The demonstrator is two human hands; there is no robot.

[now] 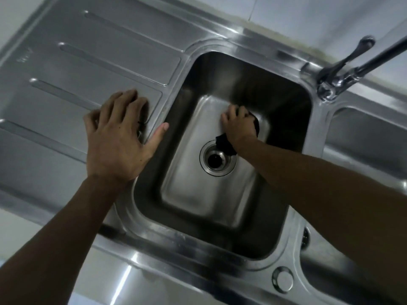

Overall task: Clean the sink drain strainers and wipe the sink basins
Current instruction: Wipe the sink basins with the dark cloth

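Right hand [239, 126] is down in the rectangular stainless steel sink basin [209, 205], grip curled round a crumpled black cloth [224, 144] pressed on the basin floor just beyond the round metal drain opening [217, 160], with the cloth's tail overlapping the drain rim. Left hand [116, 139] lies flat on the ribbed stainless steel drainboard [66, 69] left of the basin, grip wide, fingers spread, holding nothing, thumb reaching over the basin edge. Chrome lever faucet [343, 73] stands at the far right, between this basin and a 2nd steel basin [363, 133]; 1 round steel cap [283, 279] sits on the near counter edge.
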